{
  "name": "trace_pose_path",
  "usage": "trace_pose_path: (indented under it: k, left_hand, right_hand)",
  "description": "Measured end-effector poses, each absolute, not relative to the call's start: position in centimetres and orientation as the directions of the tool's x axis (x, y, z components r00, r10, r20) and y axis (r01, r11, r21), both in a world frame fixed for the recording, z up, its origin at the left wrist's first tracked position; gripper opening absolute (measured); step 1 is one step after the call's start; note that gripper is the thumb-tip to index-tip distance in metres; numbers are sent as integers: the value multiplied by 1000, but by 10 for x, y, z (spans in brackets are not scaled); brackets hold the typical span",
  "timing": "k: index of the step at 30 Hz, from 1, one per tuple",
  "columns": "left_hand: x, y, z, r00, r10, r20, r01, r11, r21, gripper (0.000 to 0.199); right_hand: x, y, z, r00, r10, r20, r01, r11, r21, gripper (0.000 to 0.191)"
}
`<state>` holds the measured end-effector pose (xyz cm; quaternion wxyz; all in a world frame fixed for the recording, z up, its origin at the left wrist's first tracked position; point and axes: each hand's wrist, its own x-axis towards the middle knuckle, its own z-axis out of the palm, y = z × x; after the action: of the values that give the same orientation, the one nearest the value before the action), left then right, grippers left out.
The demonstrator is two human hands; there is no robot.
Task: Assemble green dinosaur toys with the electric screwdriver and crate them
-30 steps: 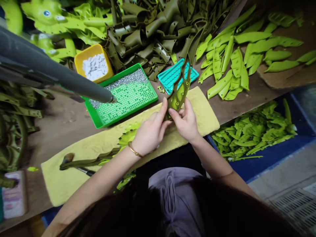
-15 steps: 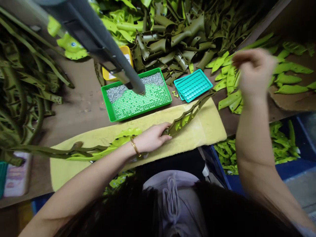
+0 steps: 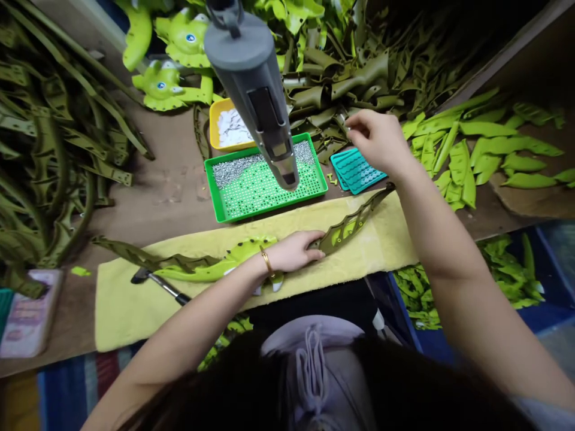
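Observation:
On the yellow cloth [image 3: 130, 317] lies a long toy body, a lime-green dinosaur-like piece [image 3: 238, 254] with a curved olive-brown strip [image 3: 354, 221] running out to the right. My left hand [image 3: 294, 251] is closed on the strip's inner end, thumb and fingers around it. My right hand [image 3: 380, 140] hovers above the teal trays [image 3: 359, 170], its thumb and fingertips pinched together; what is between them, if anything, is too small to name. An electric screwdriver [image 3: 258, 90] hangs tip down over the green tray [image 3: 269, 206] of screws.
A hammer [image 3: 168, 288] lies partly under the toy's left part. Behind are a yellow tray [image 3: 215, 129] of white pieces and piled olive parts [image 3: 359, 78]. More olive strips [image 3: 49, 143] lie left, lime-green pieces [image 3: 458, 161] right. A blue bin [image 3: 543, 305] stands below right.
My right hand has moved left from over the lime-green pieces to above the teal trays. The hanging screwdriver looks more upright. My left hand keeps its hold, and the camera view has shifted.

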<state>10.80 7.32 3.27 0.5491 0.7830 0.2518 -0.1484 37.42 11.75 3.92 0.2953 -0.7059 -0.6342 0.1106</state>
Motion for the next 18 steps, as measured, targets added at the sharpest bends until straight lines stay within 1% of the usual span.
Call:
trace_pose_path:
  k: [3, 5, 6, 8, 11, 13, 16, 18]
  left_hand:
    - [106, 75, 29, 838, 226, -496, 543, -264, 797, 46]
    - [105, 75, 28, 842, 229, -488, 536, -257, 804, 46]
    - [105, 75, 28, 843, 233, -484, 533, -253, 807, 46]
    - [105, 74, 28, 842, 246, -479, 533, -249, 809, 46]
    - [104, 75, 30, 840, 261, -476, 536, -261, 803, 46]
    - [105, 76, 30, 839, 258, -478, 538, -274, 797, 47]
    - [106, 77, 30, 842, 242, -483, 537, -283, 794, 47]
    - [107, 77, 30, 845, 234, -480, 532, -283, 798, 46]
  right_hand:
    - [374, 129, 26, 61, 984, 169, 866, 32, -499, 16]
    - [374, 139, 20, 62, 983, 171, 876, 28, -481, 12]
    - [377, 143, 19, 105, 975, 194, 874, 3, -486, 12]
    - [390, 147, 22, 245, 936, 255, 849, -80, -523, 13]
    - [432, 136, 31, 445, 846, 294, 782, -208, -587, 15]
    - [467, 119, 35, 533, 787, 309, 748, -268, -607, 15]
    - [514, 91, 31, 602, 730, 324, 732, -342, -589, 12]
    - [532, 76, 24, 521, 787, 331, 796, -307, -522, 12]
